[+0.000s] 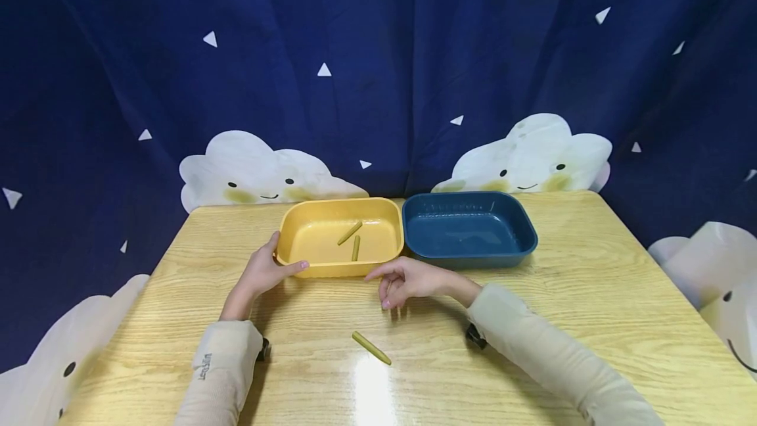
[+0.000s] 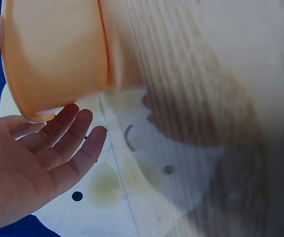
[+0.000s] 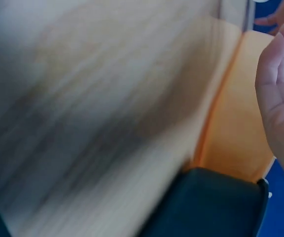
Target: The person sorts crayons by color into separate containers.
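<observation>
My left hand point(image 1: 266, 271) holds the left end of a yellow plastic basin point(image 1: 342, 270), thumb over the front rim and fingers at the side wall. Two short olive-yellow sticks, shaped like crayons, lie in the basin: one slanted stick point(image 1: 350, 233) and one nearly upright in view point(image 1: 355, 248). Just in front of the basin's right corner hovers my right hand point(image 1: 408, 279), index finger stretched out and the others loosely bent, with nothing visible in it. A third stick point(image 1: 371, 348) lies on the table below that hand.
A dark blue basin point(image 1: 470, 261) stands close against the yellow one's right side. Both sit near the back edge of the light wooden table point(image 1: 591, 321). Behind hangs a navy curtain point(image 1: 378, 84) printed with clouds and triangles.
</observation>
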`<state>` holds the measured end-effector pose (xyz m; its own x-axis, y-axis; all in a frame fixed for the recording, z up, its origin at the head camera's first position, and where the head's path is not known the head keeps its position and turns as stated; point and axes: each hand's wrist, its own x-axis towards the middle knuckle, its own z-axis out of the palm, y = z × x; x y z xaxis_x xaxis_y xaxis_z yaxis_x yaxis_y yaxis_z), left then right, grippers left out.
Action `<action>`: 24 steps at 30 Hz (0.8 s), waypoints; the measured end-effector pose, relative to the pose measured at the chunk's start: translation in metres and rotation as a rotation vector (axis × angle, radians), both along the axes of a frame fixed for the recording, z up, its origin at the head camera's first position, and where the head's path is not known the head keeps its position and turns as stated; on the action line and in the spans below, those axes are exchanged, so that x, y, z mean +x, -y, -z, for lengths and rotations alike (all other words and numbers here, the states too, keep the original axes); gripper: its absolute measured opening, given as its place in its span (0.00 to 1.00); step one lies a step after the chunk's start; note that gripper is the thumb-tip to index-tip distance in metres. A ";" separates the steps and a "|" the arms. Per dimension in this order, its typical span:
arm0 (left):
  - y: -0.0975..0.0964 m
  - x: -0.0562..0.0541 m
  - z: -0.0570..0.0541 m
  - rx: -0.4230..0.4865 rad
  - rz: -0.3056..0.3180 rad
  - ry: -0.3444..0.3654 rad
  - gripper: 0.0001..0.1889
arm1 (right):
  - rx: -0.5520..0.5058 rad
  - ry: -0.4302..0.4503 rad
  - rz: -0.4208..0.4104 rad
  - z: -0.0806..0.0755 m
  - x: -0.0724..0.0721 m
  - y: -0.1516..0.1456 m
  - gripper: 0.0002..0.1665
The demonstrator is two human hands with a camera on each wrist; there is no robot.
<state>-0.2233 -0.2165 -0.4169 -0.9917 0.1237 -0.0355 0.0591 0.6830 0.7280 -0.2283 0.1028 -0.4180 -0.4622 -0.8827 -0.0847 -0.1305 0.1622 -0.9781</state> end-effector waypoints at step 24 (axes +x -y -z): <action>0.001 0.000 0.000 0.012 -0.006 -0.003 0.56 | 0.148 -0.104 -0.234 0.023 0.015 0.037 0.31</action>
<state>-0.2231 -0.2171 -0.4173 -0.9925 0.1181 -0.0307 0.0575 0.6742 0.7363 -0.2130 0.0663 -0.4409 -0.2607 -0.9479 -0.1831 -0.2797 0.2557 -0.9254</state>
